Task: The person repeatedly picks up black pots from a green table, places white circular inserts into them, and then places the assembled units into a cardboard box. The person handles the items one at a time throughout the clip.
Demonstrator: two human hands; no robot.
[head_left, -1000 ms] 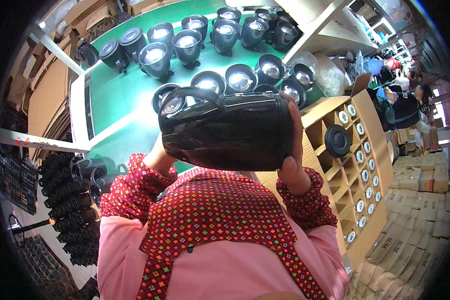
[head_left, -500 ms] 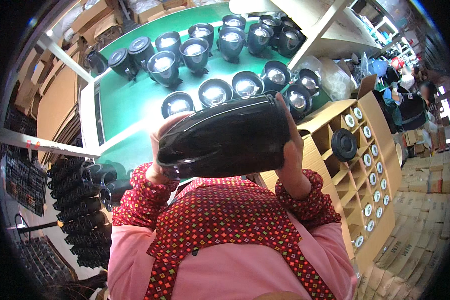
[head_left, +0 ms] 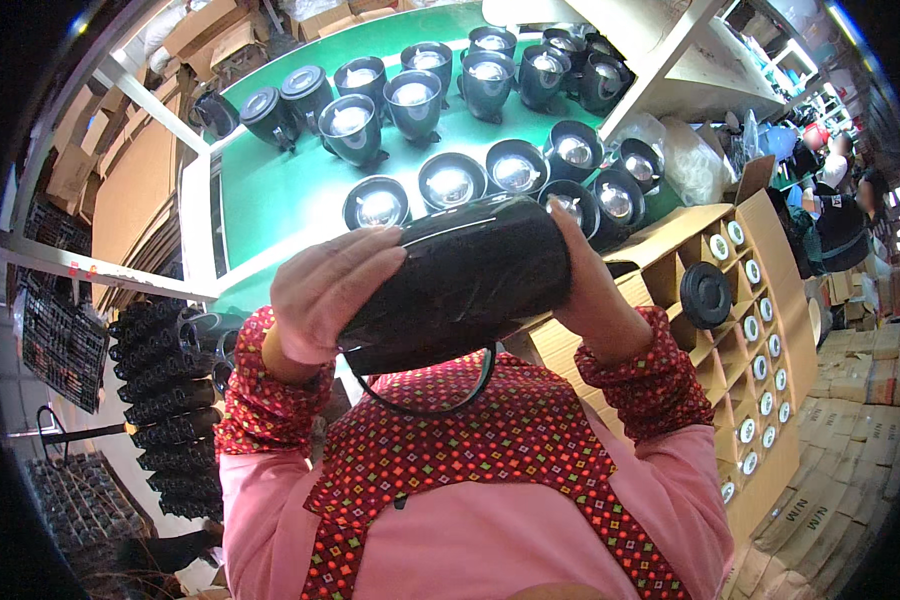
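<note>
A glossy black jug (head_left: 470, 275) lies on its side in the air before my chest, between both hands. Its thin curved handle hangs below it. My left hand (head_left: 330, 290) wraps the narrower end, fingers laid across the top. At the other end, my right hand (head_left: 590, 285) grips around the rim, its fingertips partly hidden behind the jug. Just beyond stand several similar black jugs (head_left: 413, 105) with shiny mirror-like insides, on a green table (head_left: 240, 200). A couple at the far left wear black lids (head_left: 303, 82).
To the right stands an open divided carton (head_left: 660, 285) holding several items with white round tops; a black round lid (head_left: 705, 295) rests on its dividers. Stacked black jugs (head_left: 175, 420) fill the lower left. White frame posts (head_left: 198, 215) flank the table. Flattened cartons (head_left: 840, 450) cover the right floor.
The jug has been rolled so its handle now shows underneath. My left hand has shifted from the end to over its top. The view has turned slightly left.
</note>
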